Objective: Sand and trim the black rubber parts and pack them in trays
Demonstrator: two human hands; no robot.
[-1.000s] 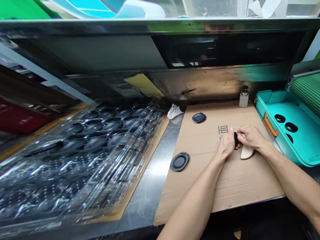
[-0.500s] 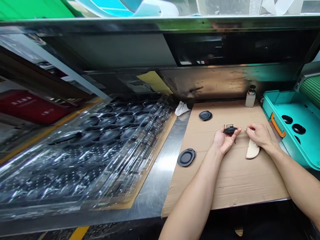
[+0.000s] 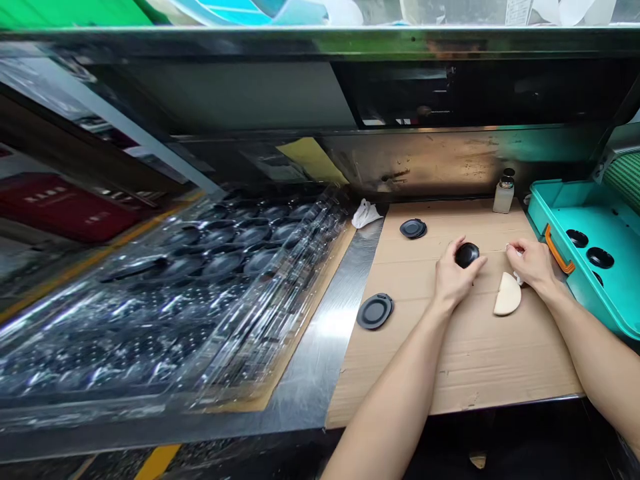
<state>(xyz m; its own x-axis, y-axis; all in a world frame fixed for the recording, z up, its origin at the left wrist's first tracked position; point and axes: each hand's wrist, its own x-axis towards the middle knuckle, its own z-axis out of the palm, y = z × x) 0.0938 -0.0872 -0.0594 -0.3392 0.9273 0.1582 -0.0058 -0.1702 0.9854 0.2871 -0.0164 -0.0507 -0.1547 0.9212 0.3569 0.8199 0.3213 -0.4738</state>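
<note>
My left hand (image 3: 453,277) is closed around the rim of a small, glossy black round lid (image 3: 467,255), its smooth face turned up toward me. To its right, my right hand (image 3: 533,263) is pinched on a small white cloth or tissue, of which only scraps show at the fingertips and below the fingers. A cream half-round pad (image 3: 508,295) lies on the cardboard just under that hand. Two dark flat round pieces with a tab, one farther back (image 3: 413,229) and one nearer (image 3: 375,311), rest left of my hands.
Cardboard (image 3: 450,373) covers the worktop. At right stands a teal bin (image 3: 620,293) with an orange handle and several black round parts. A small bottle (image 3: 504,193) stands at the back. Clear trays (image 3: 150,333) of black parts fill the left, beside a crumpled white tissue (image 3: 366,213).
My left hand has turned over, so the black lid, seen edge-on before, now shows its round face. My right hand has shifted slightly right, uncovering more of the cream pad.
</note>
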